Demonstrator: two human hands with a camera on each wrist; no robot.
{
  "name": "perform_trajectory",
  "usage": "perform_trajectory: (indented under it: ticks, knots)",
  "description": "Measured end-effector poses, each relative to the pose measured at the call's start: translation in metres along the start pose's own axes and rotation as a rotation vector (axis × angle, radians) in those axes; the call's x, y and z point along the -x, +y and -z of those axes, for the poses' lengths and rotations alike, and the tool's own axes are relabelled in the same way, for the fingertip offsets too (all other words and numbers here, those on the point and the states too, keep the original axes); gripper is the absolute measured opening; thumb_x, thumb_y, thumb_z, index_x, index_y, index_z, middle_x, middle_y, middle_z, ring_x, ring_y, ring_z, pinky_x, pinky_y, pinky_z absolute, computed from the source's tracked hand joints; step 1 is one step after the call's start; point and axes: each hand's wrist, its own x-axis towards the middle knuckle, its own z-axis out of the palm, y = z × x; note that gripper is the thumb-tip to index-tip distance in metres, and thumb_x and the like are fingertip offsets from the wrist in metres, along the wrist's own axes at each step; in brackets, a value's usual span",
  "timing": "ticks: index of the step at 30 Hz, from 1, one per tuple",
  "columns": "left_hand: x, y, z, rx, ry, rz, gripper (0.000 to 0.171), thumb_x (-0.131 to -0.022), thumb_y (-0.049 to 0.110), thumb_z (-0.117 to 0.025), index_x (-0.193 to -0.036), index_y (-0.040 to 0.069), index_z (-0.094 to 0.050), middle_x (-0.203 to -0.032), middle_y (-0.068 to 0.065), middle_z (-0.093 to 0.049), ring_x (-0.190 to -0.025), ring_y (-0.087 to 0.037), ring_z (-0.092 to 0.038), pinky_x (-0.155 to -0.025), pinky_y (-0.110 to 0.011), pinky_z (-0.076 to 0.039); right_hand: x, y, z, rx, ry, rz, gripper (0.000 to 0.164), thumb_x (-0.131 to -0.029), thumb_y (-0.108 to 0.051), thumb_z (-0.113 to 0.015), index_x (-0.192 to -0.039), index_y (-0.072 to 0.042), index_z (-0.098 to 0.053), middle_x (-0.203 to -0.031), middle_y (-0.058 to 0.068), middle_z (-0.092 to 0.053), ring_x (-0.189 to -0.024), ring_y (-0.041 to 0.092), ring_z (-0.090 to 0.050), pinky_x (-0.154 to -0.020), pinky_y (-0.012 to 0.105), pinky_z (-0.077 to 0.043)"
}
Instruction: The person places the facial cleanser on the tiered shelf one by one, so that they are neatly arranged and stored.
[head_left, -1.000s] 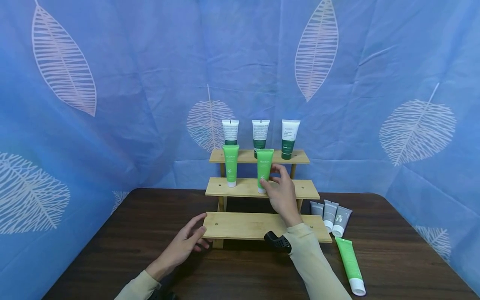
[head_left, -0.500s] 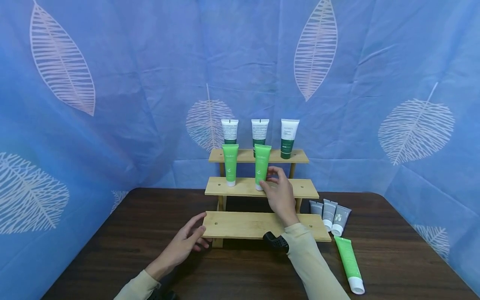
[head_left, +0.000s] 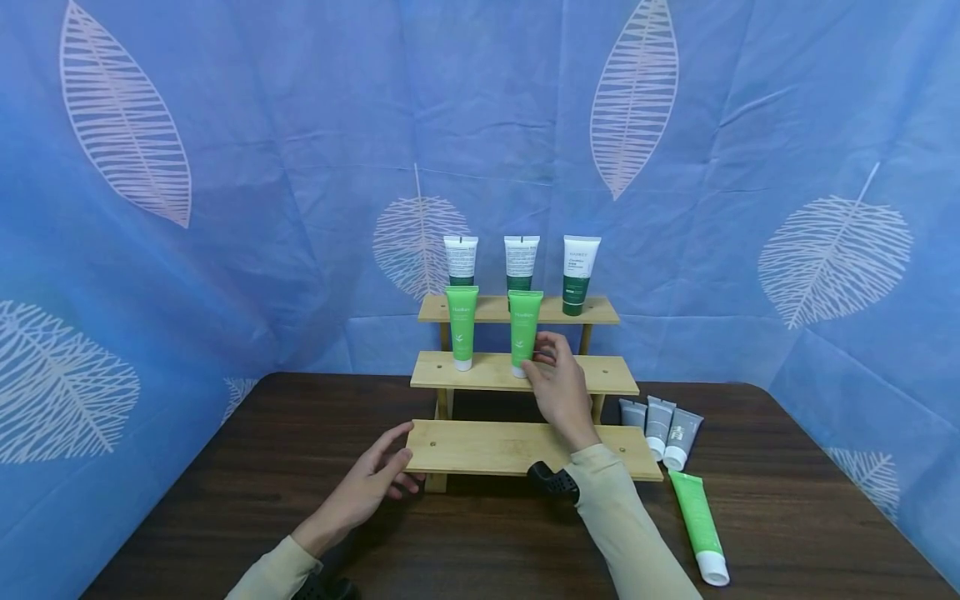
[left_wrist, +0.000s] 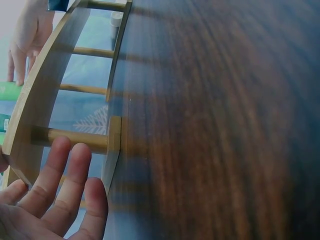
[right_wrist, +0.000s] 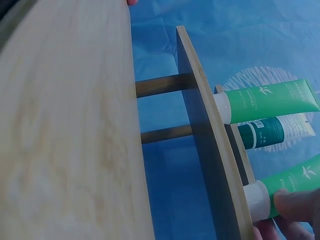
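Note:
My right hand (head_left: 558, 387) pinches a green squeeze tube (head_left: 525, 323) near its white cap, thumb in front and fingers behind. The tube stands cap down on the middle step of a wooden three-tier display rack (head_left: 480, 446); in the right wrist view the cap (right_wrist: 256, 200) is right at the board. Left of it stands another green tube (head_left: 462, 321), also cap down. My left hand (head_left: 367, 483) touches the left end of the lowest step with thumb and forefinger. In the left wrist view its other fingers (left_wrist: 72, 185) spread loosely below the board.
Three white-and-dark-green tubes (head_left: 580, 271) stand on the top step. Right of the rack, several grey tubes (head_left: 681, 437) lie on the dark wooden table (head_left: 225, 492). A third green tube (head_left: 697, 521) lies in front of them. A blue leaf-patterned cloth (head_left: 315, 167) hangs behind.
The green tube in my right hand has shifted slightly left and back on the middle step and stands more upright. My left hand has stayed at the lowest step's end.

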Motion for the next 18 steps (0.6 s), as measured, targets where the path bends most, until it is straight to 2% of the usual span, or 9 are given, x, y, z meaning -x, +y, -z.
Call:
perform_trajectory:
  ticks: [10, 13, 18]
  knots:
    - [-0.001, -0.001, 0.002, 0.002, 0.002, -0.001, 0.062, -0.109, 0.040, -0.048, -0.161, 0.014, -0.027, -0.108, -0.016, -0.070, -0.091, -0.025, -0.071, -0.079, -0.038, -0.053, 0.000, -0.001, 0.004, -0.002, -0.011, -0.009, 0.048, -0.101, -0.006, -0.063, -0.145, -0.003, -0.044, -0.143, 0.020, -0.055, -0.131, 0.034, -0.057, -0.106, 0.045, -0.049]
    - [-0.001, -0.001, 0.003, -0.002, 0.001, -0.006, 0.062, -0.109, 0.040, -0.049, -0.161, 0.013, -0.027, -0.107, -0.016, -0.071, -0.090, -0.025, -0.071, -0.079, -0.038, -0.052, 0.001, -0.003, 0.008, -0.003, -0.017, -0.016, 0.050, -0.102, -0.008, -0.062, -0.147, -0.003, -0.042, -0.144, 0.021, -0.053, -0.131, 0.035, -0.057, -0.105, 0.047, -0.049]
    - [-0.001, 0.000, 0.003, -0.005, -0.008, -0.005, 0.062, -0.109, 0.040, -0.049, -0.161, 0.013, -0.027, -0.107, -0.016, -0.072, -0.092, -0.026, -0.071, -0.080, -0.038, -0.052, 0.005, -0.005, 0.022, 0.028, -0.026, -0.046, 0.053, -0.103, -0.015, -0.062, -0.151, -0.008, -0.040, -0.144, 0.016, -0.054, -0.131, 0.034, -0.057, -0.103, 0.049, -0.050]
